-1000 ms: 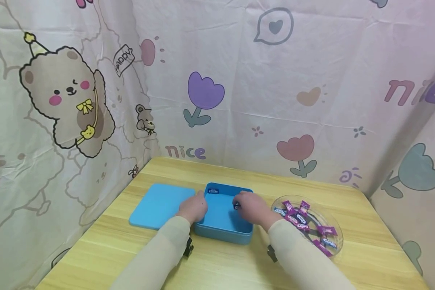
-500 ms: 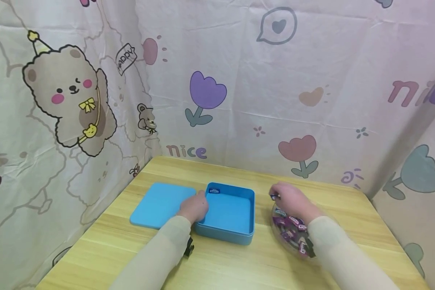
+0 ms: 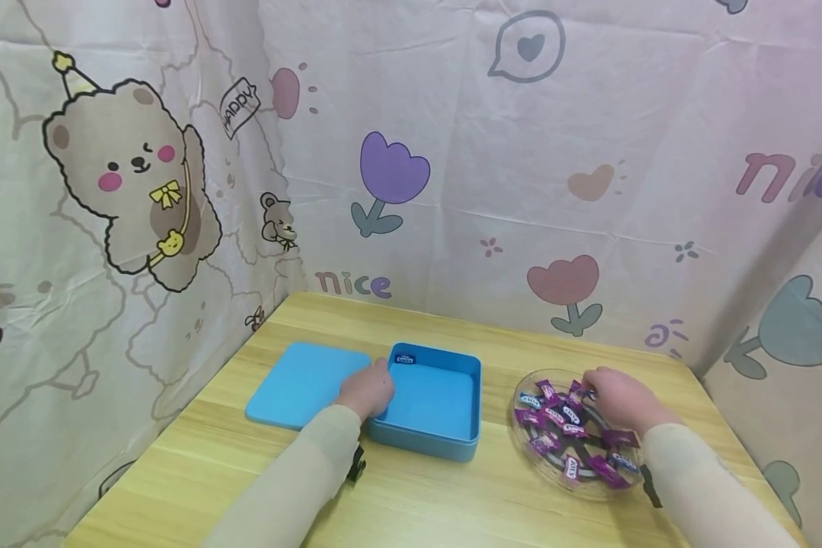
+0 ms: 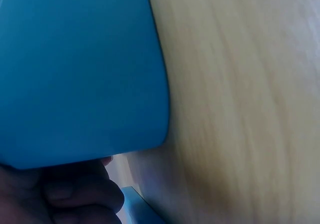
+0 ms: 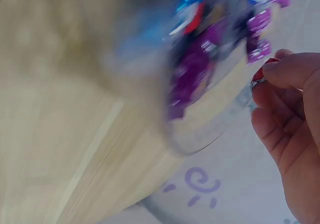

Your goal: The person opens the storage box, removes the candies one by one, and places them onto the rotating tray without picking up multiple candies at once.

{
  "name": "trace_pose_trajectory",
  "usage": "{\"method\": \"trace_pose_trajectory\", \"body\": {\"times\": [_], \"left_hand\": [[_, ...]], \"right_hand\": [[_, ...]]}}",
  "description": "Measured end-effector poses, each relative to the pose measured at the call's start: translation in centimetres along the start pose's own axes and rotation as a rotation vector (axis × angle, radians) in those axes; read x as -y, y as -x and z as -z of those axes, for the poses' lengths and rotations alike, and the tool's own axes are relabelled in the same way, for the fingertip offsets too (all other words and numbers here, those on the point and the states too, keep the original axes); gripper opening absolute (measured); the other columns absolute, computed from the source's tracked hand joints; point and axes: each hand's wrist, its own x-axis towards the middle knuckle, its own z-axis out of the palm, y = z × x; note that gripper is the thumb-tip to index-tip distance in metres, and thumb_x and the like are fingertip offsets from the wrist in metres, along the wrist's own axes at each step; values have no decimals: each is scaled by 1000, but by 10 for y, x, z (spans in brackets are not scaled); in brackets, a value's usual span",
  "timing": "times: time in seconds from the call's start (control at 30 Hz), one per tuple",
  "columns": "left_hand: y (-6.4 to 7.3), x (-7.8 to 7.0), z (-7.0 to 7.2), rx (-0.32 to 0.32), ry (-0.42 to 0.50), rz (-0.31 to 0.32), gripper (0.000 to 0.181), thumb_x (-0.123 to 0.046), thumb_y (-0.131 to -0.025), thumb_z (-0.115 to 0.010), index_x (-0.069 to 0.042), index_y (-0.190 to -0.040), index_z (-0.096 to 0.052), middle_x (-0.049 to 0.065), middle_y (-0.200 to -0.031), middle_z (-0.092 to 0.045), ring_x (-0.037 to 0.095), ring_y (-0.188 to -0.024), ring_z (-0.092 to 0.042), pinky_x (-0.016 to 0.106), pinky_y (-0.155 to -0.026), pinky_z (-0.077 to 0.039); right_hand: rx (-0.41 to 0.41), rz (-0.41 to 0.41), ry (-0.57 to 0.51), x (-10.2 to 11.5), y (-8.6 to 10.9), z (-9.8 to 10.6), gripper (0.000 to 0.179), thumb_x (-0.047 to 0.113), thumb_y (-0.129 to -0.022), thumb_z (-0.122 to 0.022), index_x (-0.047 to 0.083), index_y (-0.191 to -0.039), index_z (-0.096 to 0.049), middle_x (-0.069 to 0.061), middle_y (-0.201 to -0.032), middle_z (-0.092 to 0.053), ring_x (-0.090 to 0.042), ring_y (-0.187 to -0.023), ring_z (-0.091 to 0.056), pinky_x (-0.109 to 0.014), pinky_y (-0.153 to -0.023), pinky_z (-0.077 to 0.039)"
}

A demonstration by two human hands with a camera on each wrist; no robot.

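My left hand (image 3: 367, 390) holds the left wall of a blue open box (image 3: 425, 449). In the left wrist view its curled fingers (image 4: 87, 196) lie against the box's outer side (image 4: 80, 84); the thumb is hidden there. One dark-blue wrapped candy (image 3: 405, 359) lies in the box's back left corner. My right hand (image 3: 623, 399) is over the back right edge of a round clear plate (image 3: 520, 457), pinching a small wrapped candy (image 5: 259, 76) between thumb and fingers; a red and silver bit of wrapper shows. Several purple, pink and blue wrapped candies (image 3: 555, 415) lie on the plate.
A flat light-blue lid (image 3: 301, 384) lies on the wooden table (image 3: 452, 502), left of the box and partly behind my left hand. Printed curtains (image 3: 466, 175) hang behind the table and at both sides.
My right hand has moved right, from inside the box to over the plate's back right edge, with a dark wrapped candy showing in its fingers on the way. The left hand stays put.
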Motion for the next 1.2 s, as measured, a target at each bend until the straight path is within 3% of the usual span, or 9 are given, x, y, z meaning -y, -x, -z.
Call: {"method": "trace_pose_trajectory", "body": {"times": [0.23,0.43,0.63,0.8,0.87,0.97,1.2], "left_hand": [[0,-1,0,1,-5,9,55,-21,-105,-43,2,-154,-35,20,-150,-49,31,-99,-57,48,-80,-53],[-1,-2,0,-1,-25,4,54,-21,-105,-42,1,-154,-35,19,-151,-48,31,-108,-57,53,-92,-51],[-2,-2,0,0,-36,0,55,-20,-105,-42,1,-155,-33,19,-150,-48,31,-102,-58,45,-75,-54],[-3,-1,0,0,-26,5,56,-20,-105,-41,1,-156,-33,18,-153,-45,31,-113,-56,50,-87,-53],[-3,-1,0,3,-24,6,56,-20,-105,-41,1,-156,-33,19,-153,-45,32,-112,-56,51,-87,-53],[-4,-1,0,3,-33,3,56,-19,-104,-42,2,-155,-33,20,-151,-47,31,-108,-57,49,-82,-53],[-3,0,-1,8,-47,1,55,-20,-105,-44,2,-154,-34,20,-148,-50,31,-98,-58,43,-71,-53]], "right_hand": [[52,-3,86,-11,2,-6,19,-2,-88,-67,13,-99,-70,1,-86,-61,-24,-81,-63,-56,-81,-54],[36,22,98,-9,4,-8,23,1,-93,-65,11,-113,-71,-4,-97,-69,-33,-92,-67,-59,-85,-52],[31,41,78,-12,10,-13,27,7,-95,-66,10,-122,-71,-14,-113,-71,-43,-107,-64,-65,-90,-48],[28,33,94,-16,11,-16,30,9,-97,-63,11,-126,-69,-18,-121,-69,-46,-110,-63,-66,-91,-47],[33,35,107,-18,11,-17,30,7,-96,-62,10,-125,-69,-20,-122,-67,-47,-110,-62,-66,-90,-47],[47,34,115,-19,11,-18,28,6,-96,-62,10,-123,-69,-20,-120,-68,-47,-106,-64,-66,-88,-48],[52,47,88,-19,14,-15,20,4,-90,-67,15,-107,-69,-3,-98,-68,-33,-91,-67,-60,-81,-53]]}}
